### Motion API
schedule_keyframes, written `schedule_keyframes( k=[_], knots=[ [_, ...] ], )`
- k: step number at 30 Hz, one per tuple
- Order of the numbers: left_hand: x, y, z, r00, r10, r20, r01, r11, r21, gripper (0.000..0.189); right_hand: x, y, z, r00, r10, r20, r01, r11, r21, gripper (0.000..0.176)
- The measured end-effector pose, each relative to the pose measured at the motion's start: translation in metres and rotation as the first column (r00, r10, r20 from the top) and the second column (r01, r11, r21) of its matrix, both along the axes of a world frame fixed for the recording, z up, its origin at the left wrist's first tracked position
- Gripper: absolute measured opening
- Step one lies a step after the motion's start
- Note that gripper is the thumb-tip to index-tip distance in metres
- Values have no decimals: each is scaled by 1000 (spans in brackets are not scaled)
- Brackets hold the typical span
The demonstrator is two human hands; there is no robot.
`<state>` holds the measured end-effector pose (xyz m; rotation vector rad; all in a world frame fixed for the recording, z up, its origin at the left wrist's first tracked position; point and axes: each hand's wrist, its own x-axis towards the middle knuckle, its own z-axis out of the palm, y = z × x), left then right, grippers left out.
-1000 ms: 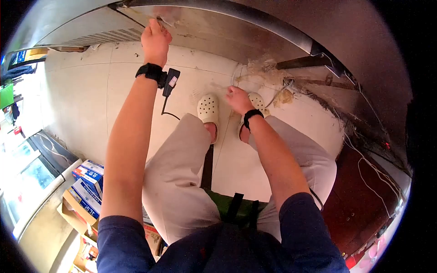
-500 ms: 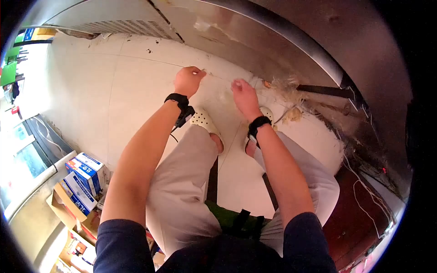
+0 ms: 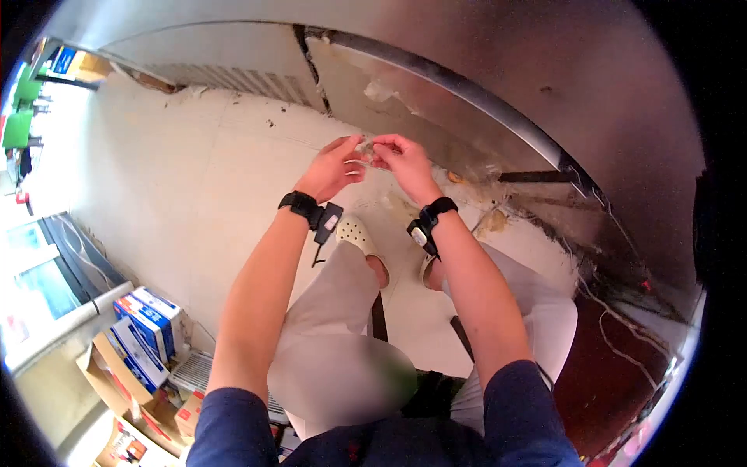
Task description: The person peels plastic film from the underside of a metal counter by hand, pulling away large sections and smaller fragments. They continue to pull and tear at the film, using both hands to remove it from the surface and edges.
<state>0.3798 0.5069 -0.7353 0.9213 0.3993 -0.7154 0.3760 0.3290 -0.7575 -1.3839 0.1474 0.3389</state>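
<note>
Clear scrap (image 3: 367,154), tiny and see-through, sits right between the two hands, pinched from both sides at about chest height out in front. Honestly can't tell if it's tape, film or just a strand, it's too small and blurry.

Left hand (image 3: 331,170) has thumb and fingertips closed on the left end of the clear scrap, with the other fingers curled loosely. Right hand (image 3: 401,159) does the same on the right end, fingertips nipped together. The fingertips of the two hands are almost touching.

Both wrists wear black bands: left wristband (image 3: 299,204) has a little black box with a cable hanging off it, and right wristband (image 3: 432,214) carries a small device too.

Straight below the hands is a white clog (image 3: 354,233) on the pale tiled floor (image 3: 194,179). Just beyond the hands, a stainless steel panel (image 3: 405,101) curves across, scuffed and peeling in spots. Off to the right of the right hand, down by the base of that panel, there's a clump of fluffy debris (image 3: 490,222) and a dark bar (image 3: 537,177). Way down to the left of the left hand, well apart from it, blue-and-white boxes (image 3: 148,319) sit in an open carton.
</note>
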Motion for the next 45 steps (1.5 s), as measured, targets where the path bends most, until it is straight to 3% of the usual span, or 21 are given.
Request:
schedule_keyframes(
  k=[1,2,4,6,8,9,10,11,12,14,17,24,30,32,38,41,45],
  knots=[
    [2,1,8,998,-54,35,40,946,321,38,-3,-2,1,997,80,-18,-82,990,-112,25],
    [9,-1,16,996,-63,57,42,947,317,38,1,-5,3,985,170,-39,-175,959,-224,29],
    [20,0,35,968,-70,242,-84,816,572,39,18,-4,25,993,111,-34,-116,972,-207,32],
    [30,-8,52,938,-75,338,-135,820,557,37,20,-1,44,995,-8,-102,-8,987,-158,37],
    [42,-23,69,839,-181,512,-212,759,615,38,26,1,63,978,-113,-176,93,988,-121,42],
    [48,-29,73,838,-179,515,-219,755,618,38,30,3,72,979,-107,-172,88,990,-115,42],
    [54,-36,77,837,-160,523,-249,740,625,38,35,3,81,956,-47,-289,109,974,200,39],
    [59,-39,79,837,-143,528,-275,725,631,38,39,4,84,923,46,-381,159,858,489,36],
    [65,-39,76,836,-147,529,-273,724,633,38,43,5,76,924,45,-380,161,856,492,36],
    [76,-40,63,818,-259,514,-306,561,769,33,50,10,52,923,29,-383,237,742,627,27],
    [69,-51,78,748,-224,625,-372,639,674,27,52,18,52,952,-12,-306,225,709,669,20],
    [62,-55,69,812,-53,581,-345,759,552,26,52,34,39,959,-129,-252,256,773,580,13],
    [70,-47,42,714,-214,666,-459,576,677,24,49,49,30,936,-202,-289,330,790,516,14],
    [73,-42,44,621,-423,660,-564,343,751,26,49,48,23,948,-178,-265,294,808,510,15],
    [84,-32,71,613,-628,479,-351,327,877,28,44,45,16,972,-108,-209,207,810,548,18],
    [72,-42,83,704,-507,498,-340,375,862,29,40,46,22,970,-104,-221,208,824,526,20],
    [72,-38,47,672,-430,603,-411,461,787,30,41,37,35,968,-149,-201,225,869,441,27]
  ],
)
